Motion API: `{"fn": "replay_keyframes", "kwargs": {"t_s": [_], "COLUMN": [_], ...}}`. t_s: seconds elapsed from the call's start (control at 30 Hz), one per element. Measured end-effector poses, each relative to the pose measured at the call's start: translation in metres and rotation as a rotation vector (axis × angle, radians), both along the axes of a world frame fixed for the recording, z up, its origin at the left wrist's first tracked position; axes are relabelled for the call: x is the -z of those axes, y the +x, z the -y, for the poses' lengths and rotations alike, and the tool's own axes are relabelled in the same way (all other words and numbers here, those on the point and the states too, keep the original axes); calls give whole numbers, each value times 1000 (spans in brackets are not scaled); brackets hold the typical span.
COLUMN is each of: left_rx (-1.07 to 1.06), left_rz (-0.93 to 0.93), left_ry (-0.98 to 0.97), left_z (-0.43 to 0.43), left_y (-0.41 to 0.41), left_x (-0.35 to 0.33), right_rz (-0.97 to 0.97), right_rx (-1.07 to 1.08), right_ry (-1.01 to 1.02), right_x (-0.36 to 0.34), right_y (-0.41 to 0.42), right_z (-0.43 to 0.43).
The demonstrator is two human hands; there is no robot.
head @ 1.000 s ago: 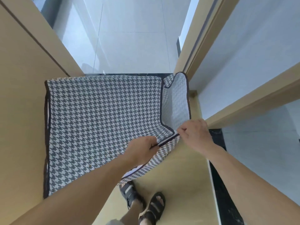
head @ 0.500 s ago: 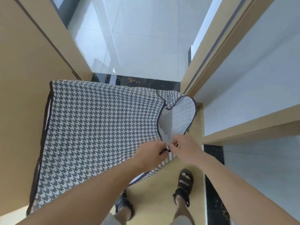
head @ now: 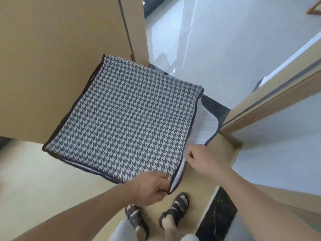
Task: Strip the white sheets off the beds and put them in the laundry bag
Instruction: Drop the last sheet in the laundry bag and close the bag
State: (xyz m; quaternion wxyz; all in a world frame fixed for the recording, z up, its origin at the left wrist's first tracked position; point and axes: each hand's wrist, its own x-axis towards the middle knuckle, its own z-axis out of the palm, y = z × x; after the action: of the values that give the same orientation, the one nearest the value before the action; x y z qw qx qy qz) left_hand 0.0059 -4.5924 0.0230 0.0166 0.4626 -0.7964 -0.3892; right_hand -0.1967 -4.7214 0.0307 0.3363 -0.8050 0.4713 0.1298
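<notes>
A flat, folded houndstooth laundry bag [head: 121,119] with dark trim hangs in the air in front of me. My left hand [head: 149,187] pinches its near corner at the dark edge. My right hand [head: 199,158] grips the right edge a little higher, where the white quilted lining [head: 205,126] shows through a gap in the side. No white sheets or beds are in view.
I stand in a doorway on a tan floor [head: 199,185], sandalled feet [head: 175,213] below the bag. A tan door or cabinet panel [head: 52,58] rises on the left, a door frame [head: 271,101] on the right. Glossy pale tiles [head: 208,40] lie beyond a dark marble threshold [head: 213,105].
The bag has swung from hanging at the left to a flatter, tilted spread in the middle. My hands, close together before, have moved apart along the bag's right edge. The view turned.
</notes>
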Motion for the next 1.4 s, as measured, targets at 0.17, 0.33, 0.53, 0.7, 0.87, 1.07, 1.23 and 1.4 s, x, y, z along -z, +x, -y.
{"fn": "replay_keyframes", "kwargs": {"t_s": [0.17,0.33,0.53,0.7,0.87,1.07,1.23,1.4], "left_rx": [-279,-586,-554,-554,-711,-596,-577,-375], "left_rz": [183,344,143,161,281,60,2,49], "left_ry": [245,170,224,361,181,373,576,600], "left_z": [5,39,25,61,129,144,156,190], "left_y": [-16,-42,-42,-35,-54,-60,-53,-61], "left_x": [-18,-16,-12,-21,-21,-23,-24,-40], "right_rz": [75,106,78,179,197,214,168,156], "right_rx": [-8,-78,-105,-76,-191,-115,-17,117], "right_ry": [-55,-157,-332,-364,-258,-439,-538,-579], "right_x": [-11,-14,-12,-14,0,-2,-11,-8], "right_y": [12,15,9,11,0,-10,-12,-3], "right_z": [-11,-35,0,57,69,149,219,219]}}
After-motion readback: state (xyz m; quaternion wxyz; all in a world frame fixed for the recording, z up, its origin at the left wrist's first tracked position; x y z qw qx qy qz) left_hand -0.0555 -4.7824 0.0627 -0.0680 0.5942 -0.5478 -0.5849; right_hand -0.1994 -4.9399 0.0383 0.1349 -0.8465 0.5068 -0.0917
